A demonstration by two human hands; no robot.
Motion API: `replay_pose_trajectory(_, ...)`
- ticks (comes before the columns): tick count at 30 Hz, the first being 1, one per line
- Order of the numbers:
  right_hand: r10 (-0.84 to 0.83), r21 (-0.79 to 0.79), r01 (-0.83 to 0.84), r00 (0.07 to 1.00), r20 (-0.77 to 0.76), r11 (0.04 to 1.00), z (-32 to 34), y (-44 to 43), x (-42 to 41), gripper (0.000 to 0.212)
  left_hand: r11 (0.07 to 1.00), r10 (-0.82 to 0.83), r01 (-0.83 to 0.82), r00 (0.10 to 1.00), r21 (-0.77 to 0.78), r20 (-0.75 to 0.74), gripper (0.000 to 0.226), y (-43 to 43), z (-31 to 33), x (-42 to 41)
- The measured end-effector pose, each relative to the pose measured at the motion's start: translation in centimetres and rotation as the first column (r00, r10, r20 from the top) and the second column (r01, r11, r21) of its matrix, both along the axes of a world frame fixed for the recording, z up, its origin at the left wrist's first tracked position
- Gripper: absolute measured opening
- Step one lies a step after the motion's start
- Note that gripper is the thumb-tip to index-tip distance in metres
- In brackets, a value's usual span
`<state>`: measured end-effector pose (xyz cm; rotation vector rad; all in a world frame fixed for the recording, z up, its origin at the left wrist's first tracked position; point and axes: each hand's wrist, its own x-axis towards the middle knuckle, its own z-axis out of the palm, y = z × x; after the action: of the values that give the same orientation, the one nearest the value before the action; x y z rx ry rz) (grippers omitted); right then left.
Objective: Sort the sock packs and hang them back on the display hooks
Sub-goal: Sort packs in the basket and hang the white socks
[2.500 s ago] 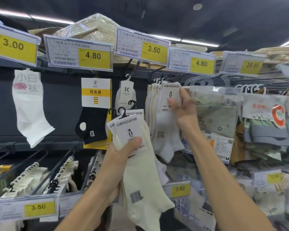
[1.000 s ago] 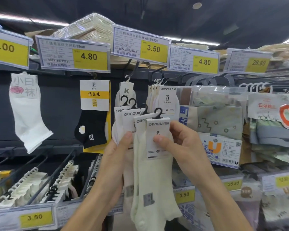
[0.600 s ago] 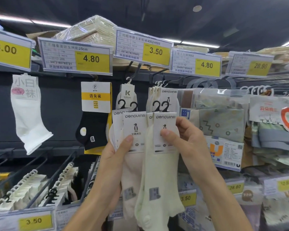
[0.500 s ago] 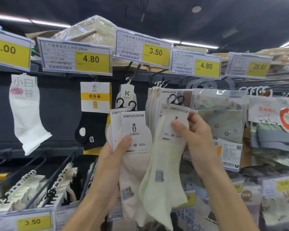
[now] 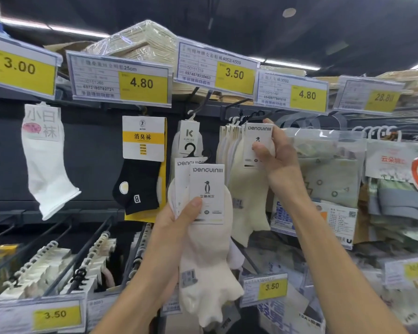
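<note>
Two cream sock packs [image 5: 206, 189] gripped in left hand [image 5: 176, 220], thumb pressed on front card, fingers curled behind. One pale pack [image 5: 257, 138] pinched at card by right hand [image 5: 278, 155], held up at display hook [image 5: 256, 115], touching front of hanging row [image 5: 227, 145]. Hanger on hook or not: cannot be told.

Up top, a row of white-and-yellow price labels runs along the shelf edge: 3.00 [image 5: 19, 68] at far left, then 4.80 [image 5: 121, 80], 3.50 [image 5: 217, 68], another 4.80 [image 5: 292, 92], and a blurry 28.80 [image 5: 369, 97]. Above them sits a plastic-wrapped bundle of pale flat stock [image 5: 140, 42]. There's a long white ceiling strip light [image 5: 53, 28] and a round white ceiling fitting [image 5: 289, 12] overhead. A dark grey back panel [image 5: 92, 153] fills the left. Down low, two more 3.50 labels, one bottom left [image 5: 56, 314], one lower right [image 5: 266, 288].
</note>
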<state>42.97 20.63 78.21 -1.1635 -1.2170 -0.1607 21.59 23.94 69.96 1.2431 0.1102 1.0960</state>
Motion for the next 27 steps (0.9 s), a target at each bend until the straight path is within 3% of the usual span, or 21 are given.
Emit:
replay_pose_trajectory(6,-0.111,-0.166,0.122,0.991,0.074,0.979,0.1,0.4,0.0,0.054,1.000,-0.001,0.002,0.999,0.023,-0.037,0.028,-0.1,0.0,0.0)
replay_pose_trajectory(8,-0.265,-0.086,0.273,0.960,0.096,0.958,-0.6,-0.4,-0.7,0.047,0.999,0.008,-0.007,0.999,0.038,-0.041,0.028,0.0,0.0,0.0)
replay_pose_trajectory(10,-0.352,0.131,0.338,0.930,0.105,0.932,-2.1,-1.7,-2.5,0.036,0.999,0.017,-0.015,0.999,0.045,-0.041,0.029,0.0,-0.1,0.0)
replay_pose_trajectory(12,-0.248,0.253,0.212,0.961,0.120,0.944,-4.1,-3.0,-4.6,0.026,0.997,0.019,-0.016,0.999,0.070,-0.046,0.031,0.0,-0.2,0.0)
replay_pose_trajectory(14,0.028,0.131,-0.040,0.996,0.090,0.991,-5.3,-4.1,-6.7,0.028,0.995,0.017,-0.012,0.999,0.098,-0.050,0.028,-0.1,-0.1,0.2)
replay_pose_trajectory(17,0.331,-0.091,-0.329,0.944,0.012,0.940,-5.6,-4.6,-8.0,0.024,0.986,0.029,-0.017,0.997,0.164,-0.070,0.026,-0.3,-0.1,0.7)
replay_pose_trajectory(20,0.397,-0.135,-0.399,0.917,-0.043,0.907,-5.3,-4.9,-8.1,0.018,0.967,0.061,-0.032,0.992,0.253,-0.109,0.031,-0.4,-0.2,0.8)
replay_pose_trajectory(23,0.456,-0.016,-0.465,0.874,-0.168,0.885,-5.3,-5.2,-7.6,0.017,0.939,0.093,-0.024,0.978,0.344,-0.187,0.040,-0.6,-0.4,0.7)
replay_pose_trajectory(25,0.458,0.139,-0.437,0.841,-0.288,0.889,-4.9,-5.0,-6.7,0.022,0.866,0.268,-0.106,0.924,0.489,-0.272,0.043,-0.7,-0.6,0.6)
replay_pose_trajectory(27,0.376,0.232,-0.311,0.863,-0.338,0.922,-4.3,-4.7,-5.5,0.022,0.778,0.403,-0.146,0.863,0.612,-0.306,0.032,-0.7,-0.9,0.4)
